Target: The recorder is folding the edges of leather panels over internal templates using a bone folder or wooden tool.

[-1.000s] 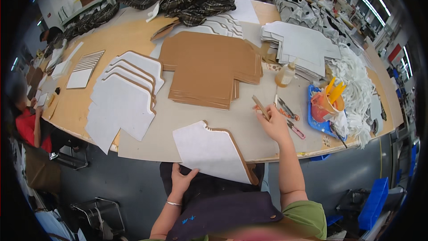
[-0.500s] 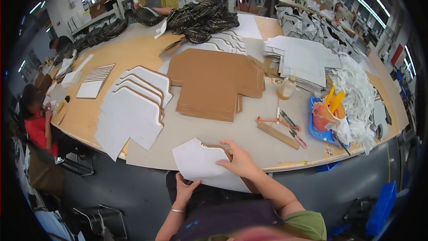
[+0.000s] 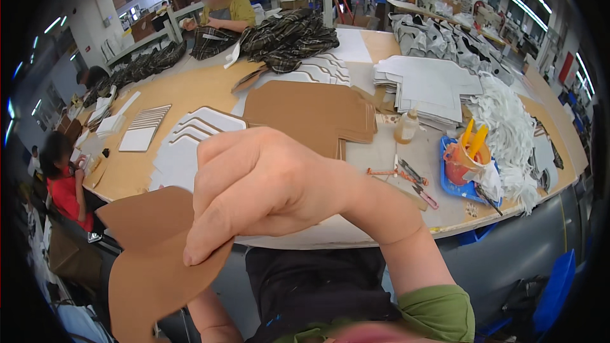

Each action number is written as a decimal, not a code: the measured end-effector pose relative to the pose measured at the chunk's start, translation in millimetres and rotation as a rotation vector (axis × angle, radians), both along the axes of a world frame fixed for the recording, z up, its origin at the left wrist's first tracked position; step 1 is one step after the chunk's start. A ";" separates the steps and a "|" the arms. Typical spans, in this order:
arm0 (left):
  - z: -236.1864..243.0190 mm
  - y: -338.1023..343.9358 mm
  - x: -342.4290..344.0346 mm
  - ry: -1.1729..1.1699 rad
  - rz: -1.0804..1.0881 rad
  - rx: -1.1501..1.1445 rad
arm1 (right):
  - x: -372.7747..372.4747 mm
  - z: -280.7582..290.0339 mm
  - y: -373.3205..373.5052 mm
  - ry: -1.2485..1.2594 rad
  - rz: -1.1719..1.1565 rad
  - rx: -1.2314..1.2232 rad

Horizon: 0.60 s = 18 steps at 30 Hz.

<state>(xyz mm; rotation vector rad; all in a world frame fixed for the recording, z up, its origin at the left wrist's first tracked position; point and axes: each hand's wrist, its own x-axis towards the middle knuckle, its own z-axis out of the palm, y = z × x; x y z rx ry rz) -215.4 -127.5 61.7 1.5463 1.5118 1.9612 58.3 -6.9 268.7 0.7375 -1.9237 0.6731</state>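
My right hand (image 3: 267, 184) is raised close to the camera, fingers closed on the edge of a brown panel (image 3: 149, 273). The panel's brown face shows, with a curved outline and a notch on its left side. Behind it my left forearm (image 3: 210, 317) rises from the lower edge; the left hand itself is hidden by the panel. Beyond my right hand lies a stack of brown panels (image 3: 305, 105) on the table. White panels with brown edges (image 3: 190, 133) are fanned out to its left, partly covered by my hand.
A blue tray (image 3: 448, 174) holds an orange-yellow pot (image 3: 473, 152) at the right. Nearby are a glue bottle (image 3: 405, 128), snips (image 3: 413, 171) and white panels (image 3: 426, 86). Dark plaid cloth (image 3: 289, 38) lies at the far side, where a person (image 3: 238, 9) sits. Another person in red (image 3: 63, 187) is at left.
The panel has come off the table's near edge, up toward the camera and to the left, and now shows its brown face instead of white. My right hand has risen with it.
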 end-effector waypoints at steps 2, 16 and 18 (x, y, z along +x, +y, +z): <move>10.9 0.0 -5.9 0.063 -0.001 0.113 | 7.4 -0.3 12.0 -0.025 0.026 -0.070; 20.1 -9.0 122.7 0.754 -0.809 -0.548 | 200.3 -299.6 71.6 -0.488 -0.501 -1.636; 10.0 -3.8 118.2 0.645 -0.695 -0.594 | 227.6 -318.0 60.2 -0.330 -0.552 -1.672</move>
